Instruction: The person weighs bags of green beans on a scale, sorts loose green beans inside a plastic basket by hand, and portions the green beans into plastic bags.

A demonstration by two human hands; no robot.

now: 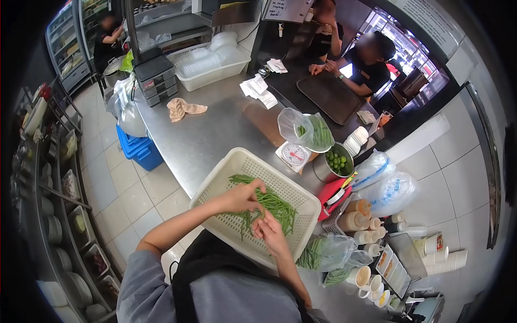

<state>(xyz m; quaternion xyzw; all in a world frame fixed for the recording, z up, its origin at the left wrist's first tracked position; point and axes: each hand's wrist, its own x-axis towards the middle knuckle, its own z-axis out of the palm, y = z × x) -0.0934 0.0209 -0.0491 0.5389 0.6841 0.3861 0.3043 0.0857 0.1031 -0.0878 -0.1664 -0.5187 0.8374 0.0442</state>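
A white perforated plastic basket [306, 216] stands on the steel counter in front of me, with cut green beans [280, 207] heaped in its middle. Over the beans, my left hand [242, 197] is closed in a pinch. My right hand [270, 233] meets it from below, its thumb and fingers pressed together too. The fingertips of both come together on what looks like a green bean, mostly hidden by the fingers. Beyond the basket, a dial scale [294, 155] carries a plastic bag of green beans [321, 133].
Right of the basket are a metal pot of limes [327, 171], sauce bottles [355, 222] and bagged greens [311, 255]. A cloth [184, 109] and receipts [258, 90] lie on the counter [215, 132]. Two people stand behind a dark tray [330, 99]; another is far left.
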